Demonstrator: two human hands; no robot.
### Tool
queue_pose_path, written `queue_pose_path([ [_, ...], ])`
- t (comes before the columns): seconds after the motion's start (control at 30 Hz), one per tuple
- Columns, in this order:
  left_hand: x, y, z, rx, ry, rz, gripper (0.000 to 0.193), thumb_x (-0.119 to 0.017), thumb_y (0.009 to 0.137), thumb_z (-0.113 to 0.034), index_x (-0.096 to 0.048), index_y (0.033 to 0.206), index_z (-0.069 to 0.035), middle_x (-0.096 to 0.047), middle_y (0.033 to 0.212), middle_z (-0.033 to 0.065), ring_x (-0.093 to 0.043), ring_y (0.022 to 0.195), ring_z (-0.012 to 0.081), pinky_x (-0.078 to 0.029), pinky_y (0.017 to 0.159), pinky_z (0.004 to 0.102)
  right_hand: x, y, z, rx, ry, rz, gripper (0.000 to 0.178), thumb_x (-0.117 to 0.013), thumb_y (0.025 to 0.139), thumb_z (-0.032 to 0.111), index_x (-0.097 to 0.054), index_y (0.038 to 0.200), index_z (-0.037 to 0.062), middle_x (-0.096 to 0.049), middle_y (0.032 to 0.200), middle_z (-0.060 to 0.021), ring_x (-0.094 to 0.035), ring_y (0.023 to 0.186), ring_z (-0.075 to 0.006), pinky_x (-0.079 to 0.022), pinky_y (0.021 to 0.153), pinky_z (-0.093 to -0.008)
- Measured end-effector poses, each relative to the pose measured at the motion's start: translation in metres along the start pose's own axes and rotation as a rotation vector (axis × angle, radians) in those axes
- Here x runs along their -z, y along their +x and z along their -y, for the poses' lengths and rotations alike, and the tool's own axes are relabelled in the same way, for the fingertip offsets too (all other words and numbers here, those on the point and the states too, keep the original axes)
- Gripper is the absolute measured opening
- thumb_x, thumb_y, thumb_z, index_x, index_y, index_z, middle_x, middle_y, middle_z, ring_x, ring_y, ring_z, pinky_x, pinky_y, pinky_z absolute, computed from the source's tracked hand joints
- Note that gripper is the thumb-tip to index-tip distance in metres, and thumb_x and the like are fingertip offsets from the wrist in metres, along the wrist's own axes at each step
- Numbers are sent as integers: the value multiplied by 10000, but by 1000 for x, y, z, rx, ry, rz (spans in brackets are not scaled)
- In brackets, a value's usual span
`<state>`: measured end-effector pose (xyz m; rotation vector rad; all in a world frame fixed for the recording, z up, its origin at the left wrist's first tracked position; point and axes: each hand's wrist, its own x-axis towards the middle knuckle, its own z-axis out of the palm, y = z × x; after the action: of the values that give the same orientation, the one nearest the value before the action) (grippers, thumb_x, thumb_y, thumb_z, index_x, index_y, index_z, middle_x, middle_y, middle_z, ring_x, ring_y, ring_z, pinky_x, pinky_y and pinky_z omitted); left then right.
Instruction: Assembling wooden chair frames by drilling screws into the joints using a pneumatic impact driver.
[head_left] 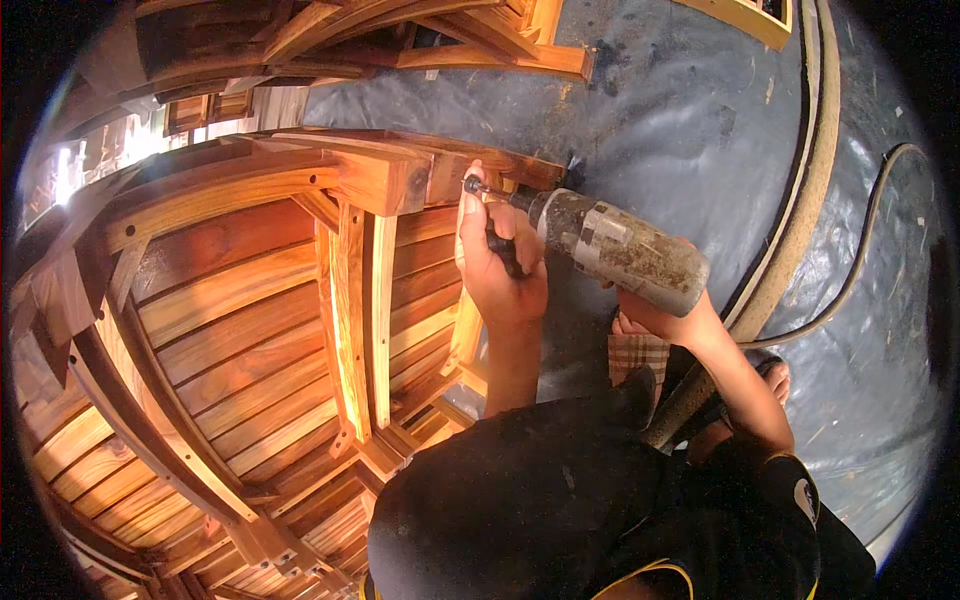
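Note:
My right hand (658,312) is wrapped round the grip of a worn, dusty power drill (625,252), its body tilted and its nose pointing left. A thin bit (497,193) runs from the chuck to a small dark round piece at its tip. My left hand (503,262) is raised just left of the chuck, its fingertips beside that piece. Its other fingers curl around something dark (508,252), mostly hidden in the palm. Close to the left fingertips is the corner block of a slatted wooden furniture frame (385,180).
Slatted wooden panels (250,350) with curved rails fill the left side. More wooden frames (480,45) lie at the top. Dark plastic sheeting (700,110) covers the floor. A thick tan pipe or hose (800,235) crosses at the right, beside a thin cable (868,230).

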<state>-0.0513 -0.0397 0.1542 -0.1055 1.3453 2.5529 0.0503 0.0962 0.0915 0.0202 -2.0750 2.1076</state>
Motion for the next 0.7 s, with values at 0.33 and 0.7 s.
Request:
queue_pose_path([
  [0.33, -3, -5, -14, 97, -35, -11, 348, -387, 946, -228, -381, 1280, -132, -414, 645, -35, -323, 405, 63, -265, 355, 198, -8, 12, 3, 11, 186, -39, 300, -681, 582, 39, -591, 863, -11, -627, 786, -59, -543, 695, -92, -455, 650, -258],
  [0.7, 3, -1, -15, 82, -19, 35, 383, -384, 947, -228, -352, 1312, -117, -405, 632, -35, -315, 399, 63, -272, 360, 207, -9, 13, 6, -52, 281, -23, 293, -672, 600, 42, -582, 873, -18, -616, 761, -22, -499, 693, -57, -440, 637, -236],
])
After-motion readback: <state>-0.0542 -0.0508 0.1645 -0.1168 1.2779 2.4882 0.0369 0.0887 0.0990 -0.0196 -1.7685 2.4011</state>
